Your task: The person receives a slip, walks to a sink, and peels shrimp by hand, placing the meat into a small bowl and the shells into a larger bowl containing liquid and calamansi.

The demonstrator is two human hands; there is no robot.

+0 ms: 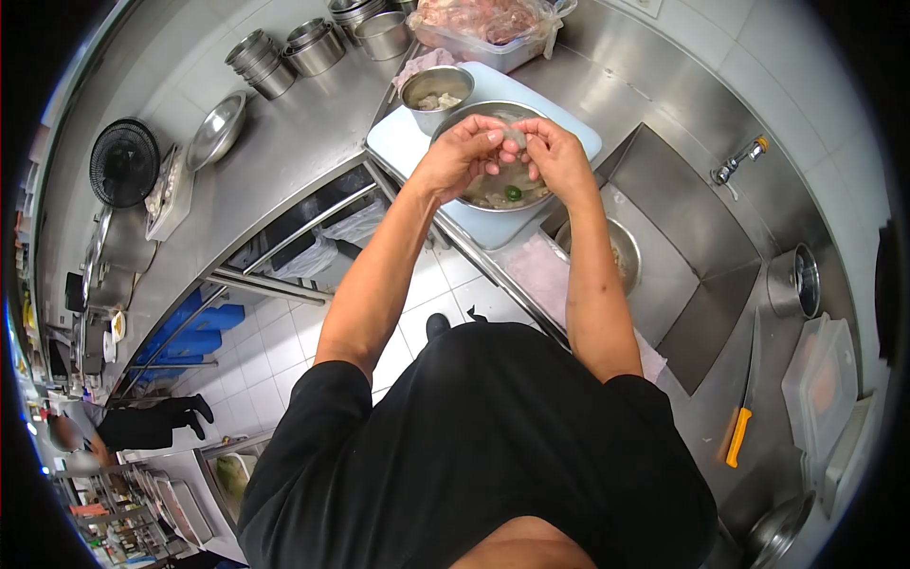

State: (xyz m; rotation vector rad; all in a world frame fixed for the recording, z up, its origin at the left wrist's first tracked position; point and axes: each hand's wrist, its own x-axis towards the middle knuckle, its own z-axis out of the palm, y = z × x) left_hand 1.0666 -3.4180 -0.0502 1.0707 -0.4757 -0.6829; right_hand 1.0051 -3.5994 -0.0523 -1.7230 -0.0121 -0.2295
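Both hands meet above a large metal bowl (481, 202) of cloudy liquid with greyish pieces and a round green item (513, 192) in it. My left hand (462, 158) and my right hand (557, 159) pinch a small greyish, shrimp-like piece (515, 138) between their fingertips. Just behind the left hand stands a smaller metal pot (437, 88) with pale pieces inside. Pot and bowl rest on a light blue cutting board (578, 133).
Right of the board is a steel sink (668, 223) holding a metal bowl (626, 248). A yellow-handled knife (739, 436) lies on the right counter. A bagged tub of raw meat (488, 24) sits at the back. Another person (142, 427) is far left.
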